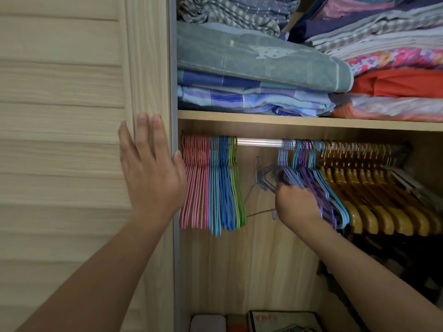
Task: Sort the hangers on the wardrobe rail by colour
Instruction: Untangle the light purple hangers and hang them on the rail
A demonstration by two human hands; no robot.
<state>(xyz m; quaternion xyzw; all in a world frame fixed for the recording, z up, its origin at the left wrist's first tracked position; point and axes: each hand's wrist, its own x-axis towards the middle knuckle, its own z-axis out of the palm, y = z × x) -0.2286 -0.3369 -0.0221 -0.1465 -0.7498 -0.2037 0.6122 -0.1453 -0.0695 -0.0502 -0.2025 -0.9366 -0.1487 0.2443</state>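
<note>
My left hand [149, 173] lies flat on the door [60, 140] – fingers straight. My right hand [296, 204] grips the lilac hangers [291, 174]; lift them clear, then slide toward nine o'clock along the rail [259, 142].

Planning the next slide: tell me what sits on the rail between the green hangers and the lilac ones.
Nothing hangs there: the head view shows bare rail between the green hangers and the lilac hangers.

Legible text: almost none. A box [285, 321] at the wardrobe floor, bottom edge of view, carries red lettering on its pale top face; characters blurred, cannot be read. Folded grey-green cloth [259, 61] on the shelf shows a pale dotted motif, no letters.
</note>
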